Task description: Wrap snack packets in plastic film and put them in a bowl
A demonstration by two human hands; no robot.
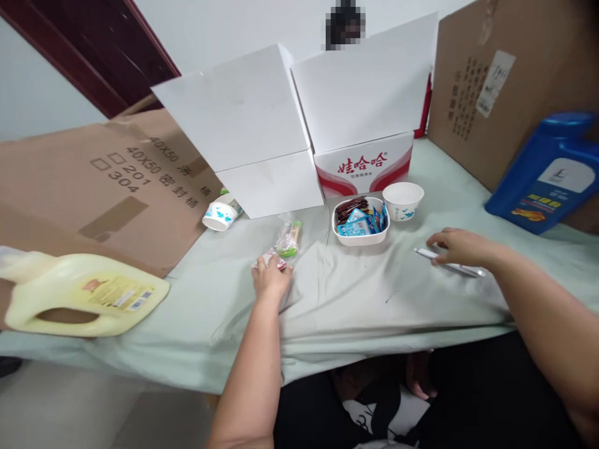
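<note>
My left hand [272, 279] is closed over a small clear-wrapped packet with red markings [279, 260], much of it covered by the fingers. Just beyond the fingertips lies a clear plastic wrapper [284, 234] against a green-ended item [294, 240] whose kind I cannot make out. My right hand [461, 246] rests at a slim white stick-shaped packet [461, 269], thumb touching it and fingers apart. Between the hands and farther back, a white bowl [360, 239] holds several blue sachets [354, 226] and dark brown sachets [349, 211].
White paper bowls stand right of the sachets [403, 202] and tipped at left [219, 215]. White cartons [365, 165] wall the back. Brown cardboard boxes [93, 181] flank both sides. A yellow jug [112, 293] lies left; a blue bottle [547, 174] leans right. A person is behind.
</note>
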